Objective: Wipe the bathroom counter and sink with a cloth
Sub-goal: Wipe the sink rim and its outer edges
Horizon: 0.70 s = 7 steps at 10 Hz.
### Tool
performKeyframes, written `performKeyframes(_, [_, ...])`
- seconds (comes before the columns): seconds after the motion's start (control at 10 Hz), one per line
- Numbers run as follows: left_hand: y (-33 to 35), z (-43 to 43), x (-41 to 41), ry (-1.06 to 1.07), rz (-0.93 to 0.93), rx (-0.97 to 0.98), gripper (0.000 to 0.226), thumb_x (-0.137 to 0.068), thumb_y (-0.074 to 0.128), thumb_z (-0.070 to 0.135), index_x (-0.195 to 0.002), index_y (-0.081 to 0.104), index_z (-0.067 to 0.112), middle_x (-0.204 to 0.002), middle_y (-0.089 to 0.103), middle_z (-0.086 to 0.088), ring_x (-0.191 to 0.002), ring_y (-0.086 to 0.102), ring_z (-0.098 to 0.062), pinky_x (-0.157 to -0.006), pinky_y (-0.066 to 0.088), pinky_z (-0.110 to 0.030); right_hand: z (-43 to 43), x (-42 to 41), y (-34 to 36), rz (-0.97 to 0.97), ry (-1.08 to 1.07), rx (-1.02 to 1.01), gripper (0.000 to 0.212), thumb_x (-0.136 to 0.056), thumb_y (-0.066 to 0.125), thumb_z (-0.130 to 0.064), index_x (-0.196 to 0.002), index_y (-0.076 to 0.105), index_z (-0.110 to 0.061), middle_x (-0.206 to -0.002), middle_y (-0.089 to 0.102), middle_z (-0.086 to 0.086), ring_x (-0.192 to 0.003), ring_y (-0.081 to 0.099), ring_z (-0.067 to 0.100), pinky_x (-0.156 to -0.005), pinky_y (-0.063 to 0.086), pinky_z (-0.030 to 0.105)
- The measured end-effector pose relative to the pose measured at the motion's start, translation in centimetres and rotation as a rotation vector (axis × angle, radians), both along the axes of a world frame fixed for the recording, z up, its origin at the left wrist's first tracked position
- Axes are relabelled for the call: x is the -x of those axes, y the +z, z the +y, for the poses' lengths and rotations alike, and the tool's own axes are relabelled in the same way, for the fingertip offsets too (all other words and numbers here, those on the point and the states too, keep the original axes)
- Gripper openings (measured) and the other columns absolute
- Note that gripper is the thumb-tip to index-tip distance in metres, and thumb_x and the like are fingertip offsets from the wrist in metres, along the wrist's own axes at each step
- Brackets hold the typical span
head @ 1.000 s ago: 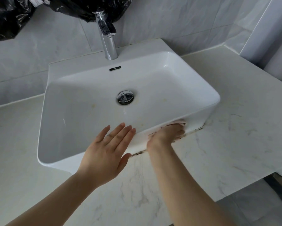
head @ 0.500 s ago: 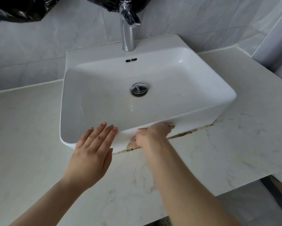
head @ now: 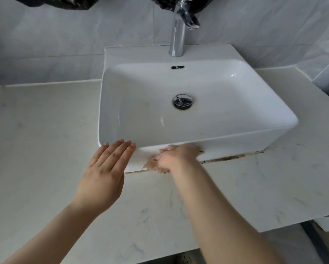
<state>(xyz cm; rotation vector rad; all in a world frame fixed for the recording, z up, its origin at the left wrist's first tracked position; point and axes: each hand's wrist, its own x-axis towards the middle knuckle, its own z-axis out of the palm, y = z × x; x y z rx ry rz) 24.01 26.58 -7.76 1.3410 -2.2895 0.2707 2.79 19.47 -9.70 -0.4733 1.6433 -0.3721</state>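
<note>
- Sink (head: 245, 147): drain plug (head: 183, 101) in its basin.
- Right hand (head: 177, 157) curls fingers round the cloth (head: 151, 164), against the sink's front wall.
- Left hand (head: 104, 172) flat, fingers straight, at the sink's front-left corner.

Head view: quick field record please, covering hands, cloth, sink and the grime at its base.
left hand: flat, fingers straight, fingertips at the front-left corner of the sink
right hand: blurred, grips a soiled cloth against the sink's front wall
grime: dark line along the seam between sink and counter, right of the right hand
drain: chrome, middle of the sink
faucet: chrome, on the back rim
</note>
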Motion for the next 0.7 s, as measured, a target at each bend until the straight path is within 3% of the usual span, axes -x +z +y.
performKeyframes(0.1, [0.1,0.2,-0.3,0.008,0.033,-0.046,0.050,-0.081,0.033,0.002,-0.130,0.043,0.005,-0.126,0.058,-0.015,-0.122,0.042,-0.026,-0.110,0.020,-0.037,-0.3,-0.1,5.6,-0.522,-0.789,-0.058,0.033,-0.084,0.023,-0.046,-0.100,0.051,-0.036,-0.092,0.063,0.003,-0.085,0.057,0.014,-0.071,0.033,0.030])
performKeyframes(0.2, [0.2,0.1,-0.1,0.001,0.047,-0.059,0.052,-0.080,0.031,0.002,-0.130,0.043,0.004,-0.126,0.058,-0.015,-0.122,0.041,-0.025,-0.111,0.018,-0.036,0.2,-1.5,4.9,-0.701,-1.157,0.097,0.052,-0.091,0.017,-0.055,-0.128,0.049,-0.035,-0.123,0.060,-0.006,-0.110,0.057,0.014,-0.083,0.036,0.029])
performKeyframes(0.3, [0.1,0.3,-0.3,-0.001,0.063,-0.063,0.053,-0.079,0.029,0.001,-0.131,0.041,0.006,-0.128,0.057,-0.014,-0.126,0.038,-0.024,-0.112,0.017,-0.036,1.3,-8.0,4.4,-0.690,-1.127,0.120,0.057,-0.091,0.021,-0.063,-0.118,0.054,-0.025,-0.128,0.052,0.005,-0.116,0.049,0.023,-0.102,0.031,0.037])
performKeyframes(0.4, [0.1,0.4,-1.0,0.024,0.067,-0.059,0.055,-0.079,0.027,0.001,-0.132,0.039,0.005,-0.132,0.054,-0.014,-0.130,0.034,-0.024,-0.113,0.015,-0.037,1.4,-8.3,5.6,-0.736,-1.114,-0.030,0.046,-0.092,0.022,-0.057,-0.079,0.046,-0.020,-0.081,0.051,0.009,-0.084,0.047,0.017,-0.095,0.031,0.039])
performKeyframes(0.5, [-0.2,0.4,-2.5,0.067,0.049,-0.063,0.057,-0.080,0.026,0.001,-0.135,0.038,0.003,-0.136,0.049,-0.015,-0.133,0.029,-0.025,-0.114,0.012,-0.037,1.3,-4.4,6.5,-0.584,-0.924,-0.072,0.032,-0.092,0.016,-0.042,-0.071,0.029,-0.022,-0.055,0.025,0.005,-0.058,0.027,0.013,-0.083,0.033,0.034])
performKeyframes(0.6, [-0.2,0.4,-3.2,0.062,0.050,-0.073,0.058,-0.080,0.025,0.001,-0.136,0.037,0.003,-0.138,0.047,-0.015,-0.134,0.028,-0.025,-0.114,0.013,-0.037,2.0,-5.1,6.7,-0.671,-0.984,0.015,0.041,-0.093,0.015,-0.052,-0.065,0.023,-0.023,-0.058,0.023,0.000,-0.055,0.021,0.014,-0.066,0.023,0.026])
performKeyframes(0.7, [-0.3,0.3,-4.1,0.023,0.056,-0.108,0.060,-0.078,0.024,0.000,-0.137,0.036,0.005,-0.141,0.044,-0.012,-0.135,0.027,-0.023,-0.114,0.014,-0.037,3.1,-11.2,6.6,-0.857,-1.076,0.039,0.052,-0.094,0.019,-0.053,-0.058,0.033,-0.019,-0.066,0.036,0.001,-0.061,0.034,0.013,-0.062,0.027,0.025])
